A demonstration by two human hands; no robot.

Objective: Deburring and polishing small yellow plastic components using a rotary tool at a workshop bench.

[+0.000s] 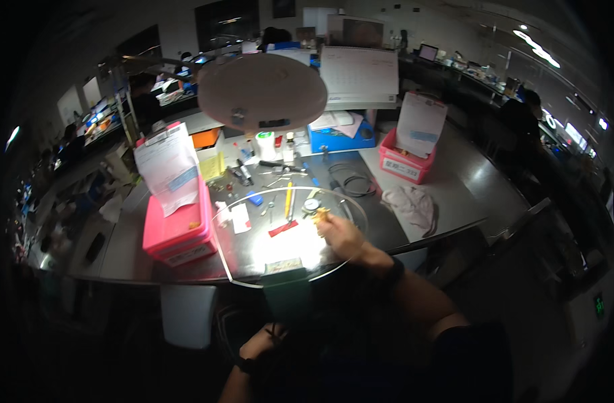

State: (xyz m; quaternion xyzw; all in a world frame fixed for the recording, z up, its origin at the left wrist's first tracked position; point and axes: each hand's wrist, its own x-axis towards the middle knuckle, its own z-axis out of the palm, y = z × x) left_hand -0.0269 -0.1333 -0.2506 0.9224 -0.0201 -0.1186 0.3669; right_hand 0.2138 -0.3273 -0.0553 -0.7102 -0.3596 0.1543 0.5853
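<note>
Down low, closest to the lens, left hand (258, 344) hangs below the bench edge, grip too dark to tell. Right hand (339, 235) is pinching a small yellowish part (321, 214) over the round clear glass work plate (351, 232), just beside a small silver dial gauge (312, 204) up-left of the fingertips.

Round lamp head (262, 91) hangs over worktop (455, 174) centre. Pink box (176, 232) w/ papers stands nr left edge; smaller pink bin (404, 164) w/ a sheet toward right edge. Blue box (340, 138) at back. Crumpled cloth (411, 205) right of middle, black cable coil (353, 181) just beside it.
</note>
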